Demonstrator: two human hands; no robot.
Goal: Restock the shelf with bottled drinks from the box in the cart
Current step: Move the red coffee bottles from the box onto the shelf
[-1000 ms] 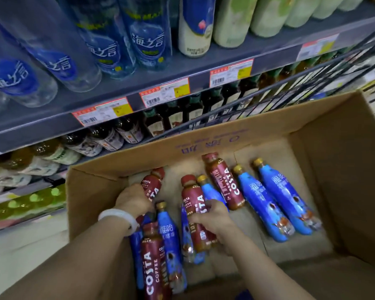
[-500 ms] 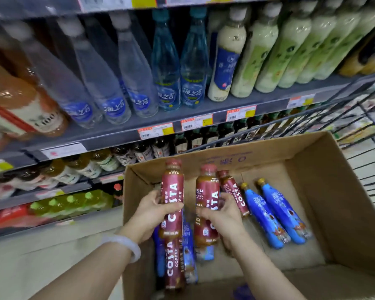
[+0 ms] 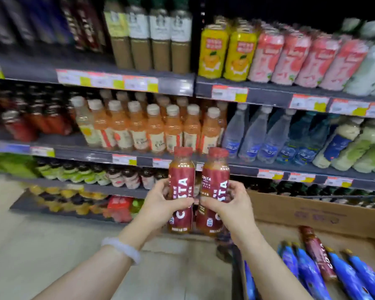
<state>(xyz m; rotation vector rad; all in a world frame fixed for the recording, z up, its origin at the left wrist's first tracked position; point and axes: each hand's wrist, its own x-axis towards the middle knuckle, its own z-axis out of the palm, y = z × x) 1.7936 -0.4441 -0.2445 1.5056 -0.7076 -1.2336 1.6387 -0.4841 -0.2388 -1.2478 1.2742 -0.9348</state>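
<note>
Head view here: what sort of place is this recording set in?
Most likely a shop's drinks aisle: tiered shelves packed with bottled drinks, price tags along the shelf edges, and a cardboard box of stock beside the person.

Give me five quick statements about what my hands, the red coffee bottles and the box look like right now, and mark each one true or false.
1. Each hand holds one red Costa bottle: the left hand holds the left bottle, the right hand the right bottle. True.
2. Both held bottles are lying flat in the cardboard box. False: they are upright, raised in front of the shelves, outside the box.
3. A white bracelet is on the left wrist. True.
4. The box holds only red bottles. False: it holds several blue bottles and one red Costa bottle.
5. The held bottles have blue caps. False: their caps are red.
</note>
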